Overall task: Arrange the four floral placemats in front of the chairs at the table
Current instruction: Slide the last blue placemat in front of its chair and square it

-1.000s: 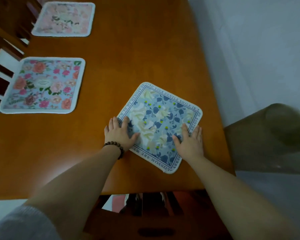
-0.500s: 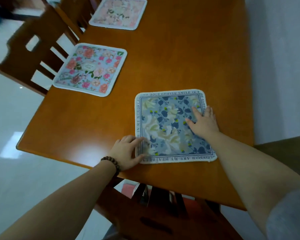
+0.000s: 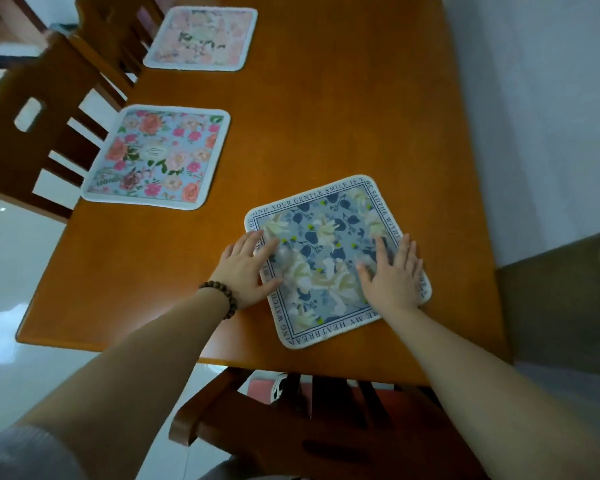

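A blue and cream floral placemat [image 3: 329,247] with a lettered border lies slightly skewed near the table's front edge, above a chair [image 3: 291,431]. My left hand [image 3: 246,268] rests flat on its left edge, fingers spread, a bead bracelet on the wrist. My right hand [image 3: 394,271] presses flat on its right side. A pink-rose placemat on light blue [image 3: 160,157] lies at the left edge before a chair [image 3: 21,140]. A pale pink placemat [image 3: 201,38] lies farther back. Only three placemats show.
The orange wooden table [image 3: 326,116] fills the middle. A second left-side chair [image 3: 115,32] stands by the far placemat. A pale wall runs along the right, with a brownish blurred object [image 3: 561,292] at lower right. Glossy white floor lies to the left.
The blue placemat has turned from square with the front edge to slightly skewed. My left hand moved up onto its left edge and my right hand slid lower on its right side.
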{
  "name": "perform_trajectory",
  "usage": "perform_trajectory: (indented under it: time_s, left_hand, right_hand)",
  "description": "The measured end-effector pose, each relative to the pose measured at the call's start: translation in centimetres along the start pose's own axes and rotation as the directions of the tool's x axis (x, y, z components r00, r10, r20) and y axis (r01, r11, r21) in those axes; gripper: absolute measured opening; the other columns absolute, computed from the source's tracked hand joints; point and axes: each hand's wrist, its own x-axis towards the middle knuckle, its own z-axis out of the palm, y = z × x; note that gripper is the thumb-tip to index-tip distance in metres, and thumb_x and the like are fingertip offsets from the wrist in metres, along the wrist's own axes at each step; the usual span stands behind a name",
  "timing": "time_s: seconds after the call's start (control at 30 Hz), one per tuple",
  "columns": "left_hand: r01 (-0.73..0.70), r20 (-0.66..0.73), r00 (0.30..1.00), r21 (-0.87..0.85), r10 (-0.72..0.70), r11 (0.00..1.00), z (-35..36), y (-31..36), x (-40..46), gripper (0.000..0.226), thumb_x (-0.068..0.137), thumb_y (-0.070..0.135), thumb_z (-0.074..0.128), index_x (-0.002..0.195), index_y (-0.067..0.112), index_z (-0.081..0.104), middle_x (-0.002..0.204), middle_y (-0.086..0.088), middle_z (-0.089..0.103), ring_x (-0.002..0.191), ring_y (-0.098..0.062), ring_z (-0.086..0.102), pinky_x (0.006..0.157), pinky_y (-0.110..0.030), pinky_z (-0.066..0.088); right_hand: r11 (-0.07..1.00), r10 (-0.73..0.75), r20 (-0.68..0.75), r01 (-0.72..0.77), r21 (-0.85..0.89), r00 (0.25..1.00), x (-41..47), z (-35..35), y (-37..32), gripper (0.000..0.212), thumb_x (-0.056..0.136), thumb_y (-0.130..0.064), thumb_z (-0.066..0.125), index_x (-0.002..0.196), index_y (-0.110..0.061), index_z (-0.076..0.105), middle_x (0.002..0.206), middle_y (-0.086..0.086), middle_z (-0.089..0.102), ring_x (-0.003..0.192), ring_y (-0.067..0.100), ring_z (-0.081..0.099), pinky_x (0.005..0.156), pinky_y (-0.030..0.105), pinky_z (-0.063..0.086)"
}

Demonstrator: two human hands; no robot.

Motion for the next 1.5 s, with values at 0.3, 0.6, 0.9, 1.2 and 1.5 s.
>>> perform_trajectory:
  time_s: [0.3,0.6,0.9,1.2,1.5]
  left_hand:
    - [0.05,0.108,0.993,0.0,-0.05,0.999,-0.6,-1.2,8.5,0.1,0.066,0.09,0.018,0.148,0.04,-0.01,0.158,-0.006,-0.015,0.145,-0.025,-0.011,0.115,-0.053,0.003]
    - [0.039,0.082,0.996,-0.029,-0.037,0.999,0.0,-0.9,8.5,0.089,0.075,0.084,0.024,0.15,0.039,0.009,0.159,-0.005,0.011,0.144,-0.028,0.008,0.113,-0.053,0.013]
    - [0.02,0.073,0.997,-0.078,-0.014,0.997,2.1,-1.1,0.6,0.093,0.068,0.09,0.021,0.148,0.043,0.013,0.158,-0.005,0.012,0.142,-0.029,0.01,0.114,-0.049,0.01]
    - [-0.032,0.098,0.995,-0.035,0.035,0.999,3.8,-0.1,-6.6,0.084,0.073,0.087,0.022,0.146,0.047,0.015,0.153,0.0,0.022,0.14,-0.023,0.014,0.113,-0.048,0.013]
    - [0.156,0.236,0.963,-0.083,-0.132,0.984,2.2,1.0,-5.8,0.122,0.054,0.095,0.036,0.147,0.037,-0.017,0.16,-0.003,-0.008,0.145,-0.024,-0.003,0.113,-0.053,0.011]
  right_hand:
    - [0.878,0.448,0.005,-0.441,0.185,0.894,-7.5,2.7,-0.7,0.088,0.089,-0.07,0.023,0.148,-0.023,-0.022,0.153,0.031,-0.013,0.143,0.039,-0.011,0.116,0.048,-0.004]
    - [0.913,0.363,0.02,-0.36,0.191,0.932,-8.1,3.4,-0.8,0.075,0.093,-0.063,0.026,0.153,-0.025,0.0,0.155,0.028,-0.007,0.144,0.036,-0.01,0.116,0.045,-0.004]
    - [0.984,0.164,0.102,-0.17,0.052,0.981,-3.1,0.5,4.5,0.074,0.092,-0.066,0.026,0.152,-0.029,0.003,0.155,0.027,-0.011,0.144,0.035,-0.013,0.116,0.044,-0.004]
    - [0.998,0.006,0.249,-0.022,0.06,0.968,4.9,-2.4,4.4,0.078,0.086,-0.074,0.024,0.152,-0.036,0.005,0.157,0.019,-0.014,0.144,0.033,-0.015,0.114,0.049,-0.004]
    - [0.951,0.055,0.232,-0.122,0.285,0.971,-0.1,-1.9,5.7,0.091,0.083,-0.071,0.042,0.152,-0.033,-0.003,0.159,0.017,-0.007,0.145,0.032,-0.009,0.115,0.05,0.005]
